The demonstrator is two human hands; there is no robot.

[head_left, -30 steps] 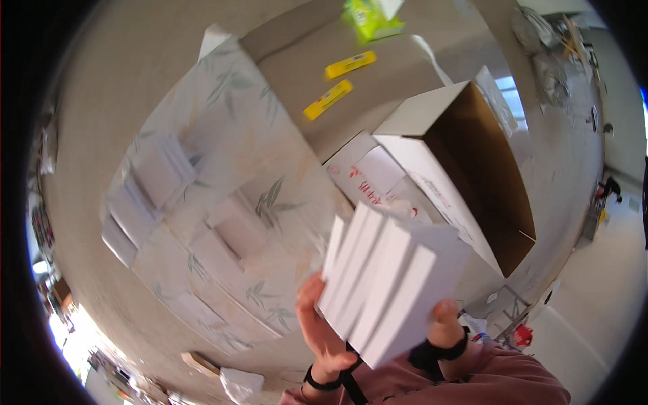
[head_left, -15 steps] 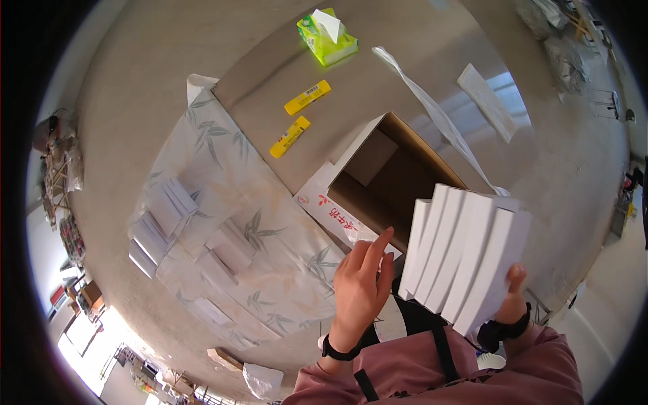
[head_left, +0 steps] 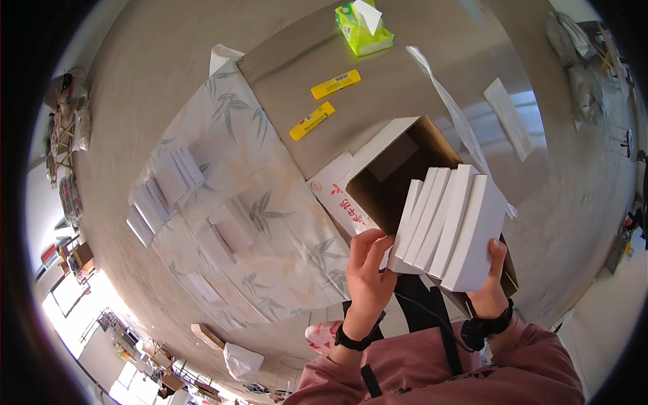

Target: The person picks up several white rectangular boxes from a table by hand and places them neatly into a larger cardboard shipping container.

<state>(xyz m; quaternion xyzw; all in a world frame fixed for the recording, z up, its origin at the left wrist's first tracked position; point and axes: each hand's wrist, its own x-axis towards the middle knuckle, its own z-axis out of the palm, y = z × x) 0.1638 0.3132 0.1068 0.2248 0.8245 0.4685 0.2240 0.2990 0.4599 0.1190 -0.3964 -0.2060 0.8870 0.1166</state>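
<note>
Head-worn fisheye view, facing down, hands (head_left: 368, 273) near; table (head_left: 388, 86) beyond

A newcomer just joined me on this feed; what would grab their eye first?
First, the row of flat white boxes between the left hand and the right hand, with an open carton partly hidden behind it. Next, the vivid green tissue pack at the picture's top, and two yellow packets lying below and left of it.
</note>
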